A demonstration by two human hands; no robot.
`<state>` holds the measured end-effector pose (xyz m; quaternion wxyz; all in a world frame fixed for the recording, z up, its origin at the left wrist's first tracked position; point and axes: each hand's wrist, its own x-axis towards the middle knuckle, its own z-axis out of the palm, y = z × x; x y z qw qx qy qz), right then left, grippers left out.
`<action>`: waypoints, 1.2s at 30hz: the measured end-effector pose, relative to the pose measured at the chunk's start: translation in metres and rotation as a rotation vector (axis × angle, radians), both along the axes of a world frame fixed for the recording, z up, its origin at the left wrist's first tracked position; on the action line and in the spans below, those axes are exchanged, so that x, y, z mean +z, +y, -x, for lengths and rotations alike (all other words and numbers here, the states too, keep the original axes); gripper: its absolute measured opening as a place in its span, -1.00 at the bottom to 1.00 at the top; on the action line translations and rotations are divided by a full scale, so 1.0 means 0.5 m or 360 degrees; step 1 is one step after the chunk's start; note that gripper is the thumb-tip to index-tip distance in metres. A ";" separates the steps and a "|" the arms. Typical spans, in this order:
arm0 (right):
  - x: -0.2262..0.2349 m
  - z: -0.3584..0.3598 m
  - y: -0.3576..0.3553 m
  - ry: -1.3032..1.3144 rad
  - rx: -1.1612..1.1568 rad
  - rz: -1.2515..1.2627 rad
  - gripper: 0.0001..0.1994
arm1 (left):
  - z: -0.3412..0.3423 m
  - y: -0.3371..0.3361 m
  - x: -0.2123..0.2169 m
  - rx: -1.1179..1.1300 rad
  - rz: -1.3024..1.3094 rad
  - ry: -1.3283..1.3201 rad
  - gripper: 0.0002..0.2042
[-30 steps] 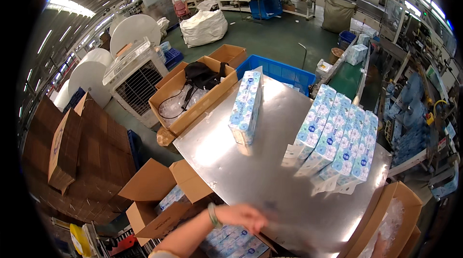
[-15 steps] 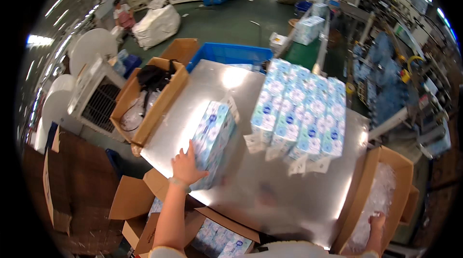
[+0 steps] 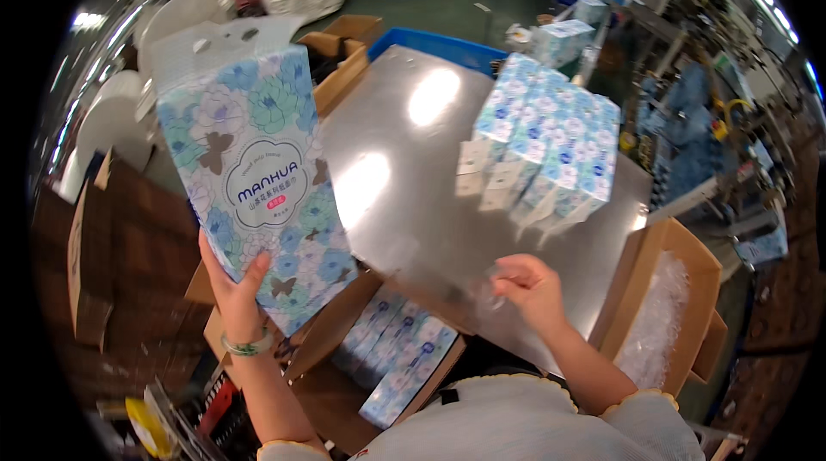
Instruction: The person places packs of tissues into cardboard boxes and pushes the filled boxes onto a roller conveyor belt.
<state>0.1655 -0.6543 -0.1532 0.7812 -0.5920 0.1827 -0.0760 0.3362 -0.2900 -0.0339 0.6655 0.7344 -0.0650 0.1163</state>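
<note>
My left hand [image 3: 238, 299] is closed on the lower edge of a blue floral tissue pack [image 3: 249, 129], raised at the left with its broad face showing. At its top is a pale flap with a hole. Over the near part of the metal table [image 3: 413, 211], my right hand [image 3: 535, 296] pinches a small clear plastic piece [image 3: 487, 293], too blurred to name closely. Beyond it, several matching tissue packs [image 3: 546, 138] stand in a row, flaps toward me.
An open carton [image 3: 443, 375] below the table's near edge holds several tissue packs. At the right, a cardboard box [image 3: 624, 306] contains clear plastic pieces [image 3: 658, 323]. A blue crate [image 3: 439, 45] sits beyond the table. Machinery [image 3: 688, 117] lies at the far right.
My left hand has lifted the tissue pack off the table toward me and turned it. My right hand has moved left from the box of plastic pieces, carrying a clear piece.
</note>
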 end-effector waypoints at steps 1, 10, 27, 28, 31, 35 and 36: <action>-0.005 -0.031 0.103 0.0065 0.0241 0.0188 -0.63 | 0.049 0.028 0.018 0.0103 0.0059 0.0057 -0.08; -0.135 -0.184 0.337 -0.0334 0.1419 0.1378 -0.58 | 0.475 0.188 -0.246 0.0534 -0.0615 0.0412 0.08; -0.080 -0.350 -0.013 0.0530 0.0619 0.2765 0.04 | 0.403 0.055 -0.609 -0.0186 -0.1851 0.0662 -0.02; -0.060 -0.325 0.010 0.0451 0.0557 0.2812 0.05 | 0.404 0.055 -0.608 -0.0138 -0.1862 0.0627 -0.03; -0.044 -0.272 0.033 0.0356 0.0594 0.2735 0.08 | 0.406 0.048 -0.603 -0.0113 -0.1892 0.0560 -0.05; -0.003 -0.302 0.077 -0.0026 0.0767 0.2554 0.06 | 0.398 0.036 -0.594 -0.0114 -0.1944 0.0489 -0.10; 0.057 -0.289 0.111 -0.0289 0.0712 0.2619 0.03 | 0.409 0.045 -0.582 -0.0074 -0.1938 0.0593 -0.11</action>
